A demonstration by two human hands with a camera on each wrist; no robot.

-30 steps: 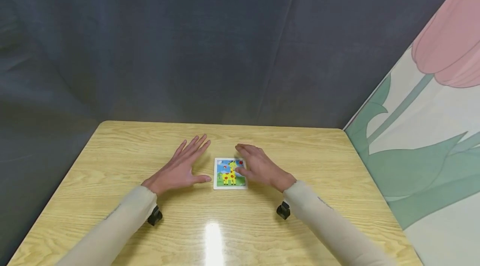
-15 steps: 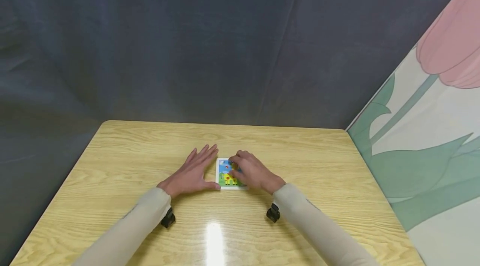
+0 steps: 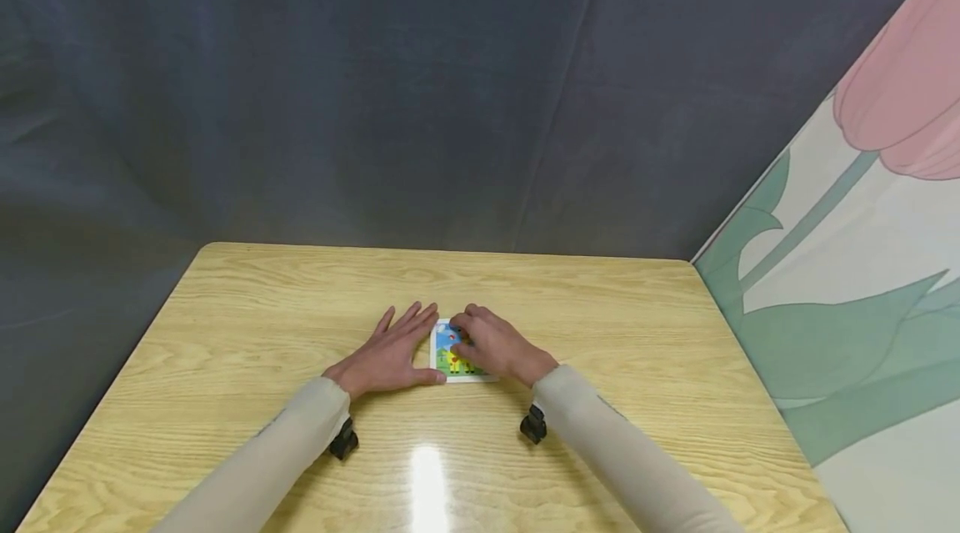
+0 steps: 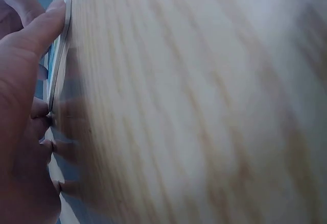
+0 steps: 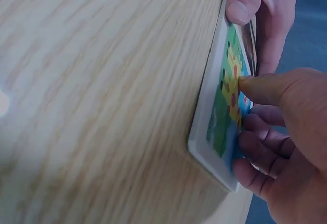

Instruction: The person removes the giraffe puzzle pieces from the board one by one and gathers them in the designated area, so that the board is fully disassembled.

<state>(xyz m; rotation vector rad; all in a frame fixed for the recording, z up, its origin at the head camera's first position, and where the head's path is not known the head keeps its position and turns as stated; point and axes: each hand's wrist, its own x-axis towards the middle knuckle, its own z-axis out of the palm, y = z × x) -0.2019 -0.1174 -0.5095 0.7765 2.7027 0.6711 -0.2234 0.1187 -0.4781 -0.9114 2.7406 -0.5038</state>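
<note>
A small square picture board (image 3: 442, 358) with a white rim and a yellow giraffe on it lies flat on the wooden table (image 3: 285, 299). Along its left side, my left hand (image 3: 386, 358) touches the rim with the thumb at the near corner, the other fingers spread out straight. Over the right part of the board, my right hand (image 3: 498, 345) sets bent fingertips and thumb on the picture. In the right wrist view, the right thumb (image 5: 260, 86) touches the giraffe. Whether anything is pinched between thumb and fingers is hidden.
A dark grey curtain (image 3: 375, 99) rises behind the table's far edge. To the right hangs a pale cloth (image 3: 847, 249) printed with a tulip. Black wrist cameras are strapped below both sleeves.
Both hands have moved inward onto the board. The left thumb has come to the near-left corner, and the right fingers have bent and moved left over the picture. The board has barely shifted.
</note>
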